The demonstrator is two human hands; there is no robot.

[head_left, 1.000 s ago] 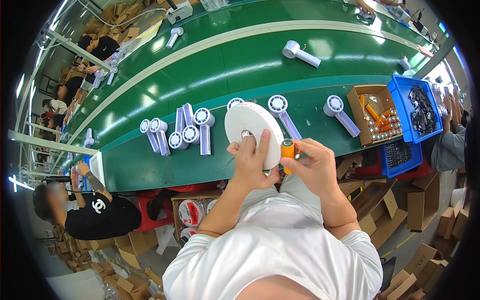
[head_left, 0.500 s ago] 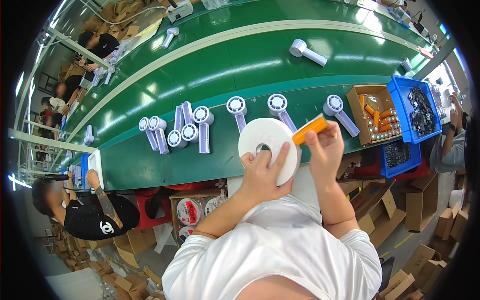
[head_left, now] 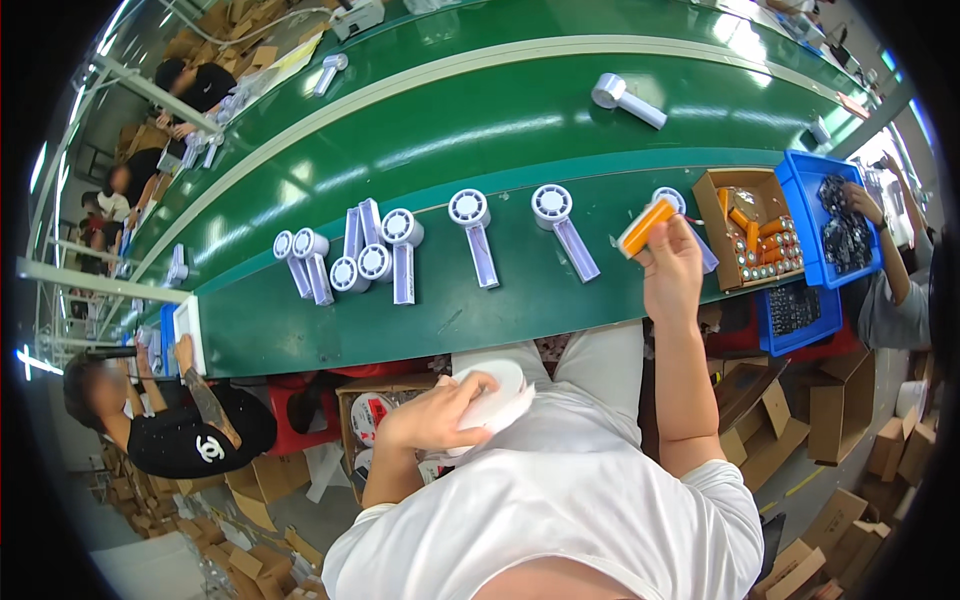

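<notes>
Low in front of my body, my left hand [head_left: 440, 412] grips a white roll of tape [head_left: 500, 388], tilted against my lap. My right hand [head_left: 672, 265] pinches an orange cylindrical battery [head_left: 650, 226] above the bench, a pale strip along its side. Behind that battery, partly hidden, lies a lavender handheld fan body [head_left: 669, 197]. Two more fan bodies with open handles, one [head_left: 575, 245] in the middle and one [head_left: 481, 240] to its left, lie on the bench. Farther left several others sit grouped around a fan body [head_left: 403, 255].
At right stand a cardboard box [head_left: 712, 225] of orange batteries and a blue bin [head_left: 808, 240] of black parts, with another person's hand [head_left: 863, 202] in it. A lower blue bin [head_left: 800, 318] is beneath. A fan [head_left: 628, 100] lies on the green belt [head_left: 450, 120]. Another person [head_left: 200, 430] sits at left.
My left hand has carried the tape roll down and left to my lap. My right hand has moved the battery up and right, away from the roll. The fan on the belt has shifted slightly right.
</notes>
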